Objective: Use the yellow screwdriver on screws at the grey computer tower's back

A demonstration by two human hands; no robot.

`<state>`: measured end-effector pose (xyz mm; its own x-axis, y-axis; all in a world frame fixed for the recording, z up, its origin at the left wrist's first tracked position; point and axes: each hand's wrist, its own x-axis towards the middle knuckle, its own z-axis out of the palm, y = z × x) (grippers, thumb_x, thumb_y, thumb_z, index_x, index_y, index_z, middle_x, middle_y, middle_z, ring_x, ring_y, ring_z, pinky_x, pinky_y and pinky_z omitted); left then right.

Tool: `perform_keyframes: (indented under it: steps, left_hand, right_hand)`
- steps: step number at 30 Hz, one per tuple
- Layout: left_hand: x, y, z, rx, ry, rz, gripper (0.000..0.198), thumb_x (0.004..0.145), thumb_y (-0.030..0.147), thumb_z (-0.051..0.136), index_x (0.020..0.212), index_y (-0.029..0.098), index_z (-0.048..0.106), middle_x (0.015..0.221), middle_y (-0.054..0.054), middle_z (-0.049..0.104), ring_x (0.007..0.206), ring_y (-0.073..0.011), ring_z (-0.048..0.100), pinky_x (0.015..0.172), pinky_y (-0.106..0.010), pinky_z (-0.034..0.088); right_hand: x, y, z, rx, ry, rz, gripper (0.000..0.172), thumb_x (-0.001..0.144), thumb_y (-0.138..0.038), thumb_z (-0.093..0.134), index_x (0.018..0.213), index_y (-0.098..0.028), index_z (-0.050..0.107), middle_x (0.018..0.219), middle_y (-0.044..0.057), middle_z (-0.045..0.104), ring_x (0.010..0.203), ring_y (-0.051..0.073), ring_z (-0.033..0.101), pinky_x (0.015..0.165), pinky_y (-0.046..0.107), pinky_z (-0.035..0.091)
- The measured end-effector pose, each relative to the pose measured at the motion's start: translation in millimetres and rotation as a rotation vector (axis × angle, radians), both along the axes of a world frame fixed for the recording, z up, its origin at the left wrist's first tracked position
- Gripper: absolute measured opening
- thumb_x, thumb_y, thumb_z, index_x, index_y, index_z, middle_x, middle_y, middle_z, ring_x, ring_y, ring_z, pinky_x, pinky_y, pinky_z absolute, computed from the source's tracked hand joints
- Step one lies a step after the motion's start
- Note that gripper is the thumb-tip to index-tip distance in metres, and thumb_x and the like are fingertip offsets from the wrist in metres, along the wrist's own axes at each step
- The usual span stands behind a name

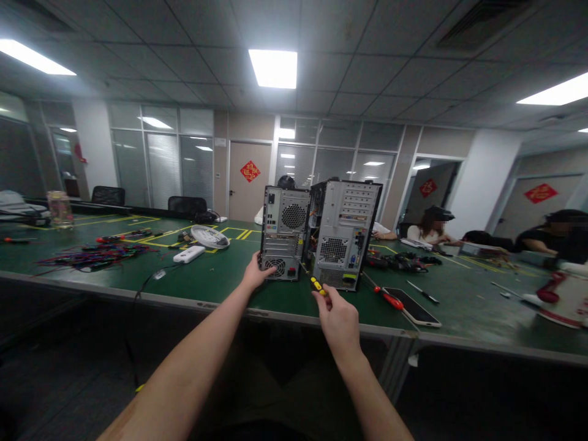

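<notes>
Two computer cases stand upright side by side at the table's front edge, their rear panels facing me. My left hand [258,273] grips the lower left edge of the smaller computer case [285,229], its thumb across the bottom fan grille. In my right hand [337,311] is a screwdriver [318,285] with a yellow and black handle. Its shaft points up and left toward the lower right edge of the smaller case; whether the tip touches a screw is too small to tell. The larger computer case [342,236] is just right of it, with cables showing along its side.
On the green table [220,291], a red-handled screwdriver [389,298] and a tablet-like device [416,308] lie at right. Bundled wires [98,254], a white power strip [188,255] and a round white fan grille [210,237] are at left. People sit at the far right.
</notes>
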<state>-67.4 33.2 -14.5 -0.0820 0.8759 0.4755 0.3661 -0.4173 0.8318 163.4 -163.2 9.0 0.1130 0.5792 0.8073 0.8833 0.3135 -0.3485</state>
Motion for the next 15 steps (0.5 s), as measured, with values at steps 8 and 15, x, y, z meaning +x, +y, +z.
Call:
perform_keyframes:
  steps: [8, 15]
  left_hand:
    - [-0.6, -0.7, 0.9, -0.005, -0.005, 0.007, 0.092, 0.069, 0.037, 0.090, 0.145, 0.017, 0.043, 0.141, -0.018, 0.061, 0.128, -0.0300, 0.061, 0.109, -0.041, 0.044]
    - [0.2, -3.9, 3.2, -0.001, -0.018, -0.006, 0.092, 0.068, 0.037, 0.091, 0.145, 0.019, 0.043, 0.140, -0.017, 0.062, 0.127, -0.0292, 0.062, 0.109, -0.041, 0.044]
  right_hand:
    - [-4.8, -5.1, 5.0, 0.028, -0.056, 0.099, 0.039, 0.102, -0.028, 0.043, 0.126, -0.015, 0.071, 0.106, 0.013, 0.076, 0.091, 0.024, 0.074, 0.083, 0.035, 0.057]
    - [-4.3, -3.3, 4.2, -0.043, 0.053, 0.058, 0.038, 0.100, -0.033, 0.046, 0.119, -0.012, 0.071, 0.099, 0.014, 0.078, 0.084, 0.024, 0.075, 0.079, 0.033, 0.057]
